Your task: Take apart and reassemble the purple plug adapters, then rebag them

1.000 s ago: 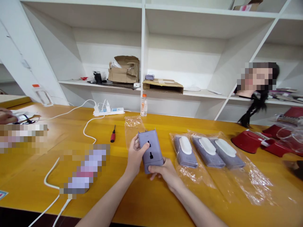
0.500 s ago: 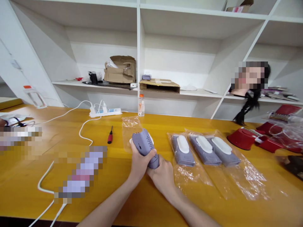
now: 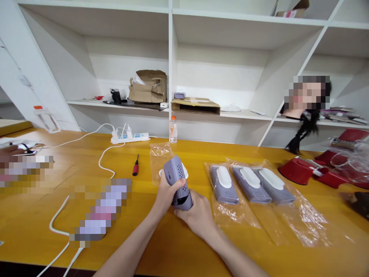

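A purple-grey handheld device with rows of small holes is held tilted above the table. My left hand is closed around its body, thumb lying over the holes. My right hand grips the end piece at the near end. A dark gap shows between that end piece and the body. Just behind the device lie a clear plastic bag and a white oval part, partly hidden by it. On the right, three similar purple-grey devices with white oval parts rest in clear bags.
A red-handled screwdriver lies to the left. Behind it are a white power strip with cables and a small orange-capped bottle. Red holders stand at right, below a mannequin head. Another person's hand is at far left.
A dark gap has opened between the device's body and its end piece. My right hand has shifted slightly down and left with the end piece. The view has moved slightly.
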A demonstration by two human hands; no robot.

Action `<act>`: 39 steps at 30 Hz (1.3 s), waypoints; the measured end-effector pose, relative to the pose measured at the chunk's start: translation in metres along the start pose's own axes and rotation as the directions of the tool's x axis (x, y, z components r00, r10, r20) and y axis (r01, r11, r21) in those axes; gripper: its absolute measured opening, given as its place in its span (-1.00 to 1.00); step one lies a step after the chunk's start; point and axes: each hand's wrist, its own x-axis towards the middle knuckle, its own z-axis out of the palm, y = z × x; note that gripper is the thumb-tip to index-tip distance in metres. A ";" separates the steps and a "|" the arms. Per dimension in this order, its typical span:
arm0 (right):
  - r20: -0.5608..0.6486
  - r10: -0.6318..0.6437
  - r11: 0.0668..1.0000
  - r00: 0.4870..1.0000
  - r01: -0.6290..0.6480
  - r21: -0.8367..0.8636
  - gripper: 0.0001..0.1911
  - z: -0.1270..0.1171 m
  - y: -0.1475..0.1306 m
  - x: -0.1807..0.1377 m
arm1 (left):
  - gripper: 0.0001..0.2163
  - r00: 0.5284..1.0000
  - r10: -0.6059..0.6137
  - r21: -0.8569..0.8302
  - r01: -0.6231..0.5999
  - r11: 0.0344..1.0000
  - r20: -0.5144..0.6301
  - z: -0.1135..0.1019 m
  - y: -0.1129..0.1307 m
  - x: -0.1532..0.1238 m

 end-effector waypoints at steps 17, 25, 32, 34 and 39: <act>0.381 -0.170 0.649 0.909 -0.187 0.737 -0.37 -0.013 0.004 0.010 | -0.05 0.959 0.261 -0.205 -0.235 0.950 0.111 0.002 0.001 -0.010; 0.119 0.114 0.940 0.986 -0.145 0.307 -0.47 0.000 0.005 0.007 | -0.40 0.977 0.016 -0.144 0.016 0.989 0.215 0.010 -0.007 -0.011; 0.112 0.076 0.979 0.991 -0.095 0.181 -0.57 0.005 0.005 0.005 | -0.62 0.993 0.028 -0.199 -0.005 0.980 0.116 0.010 -0.012 -0.012; 0.140 0.079 0.974 0.987 -0.106 0.201 -0.62 0.003 0.002 0.006 | -0.62 0.996 0.058 -0.189 -0.046 0.981 0.062 0.012 -0.013 -0.013; 0.062 0.070 0.990 0.996 -0.077 0.116 -0.62 0.002 -0.001 0.008 | -0.58 0.997 -0.005 -0.246 0.022 0.969 0.071 0.014 -0.011 -0.011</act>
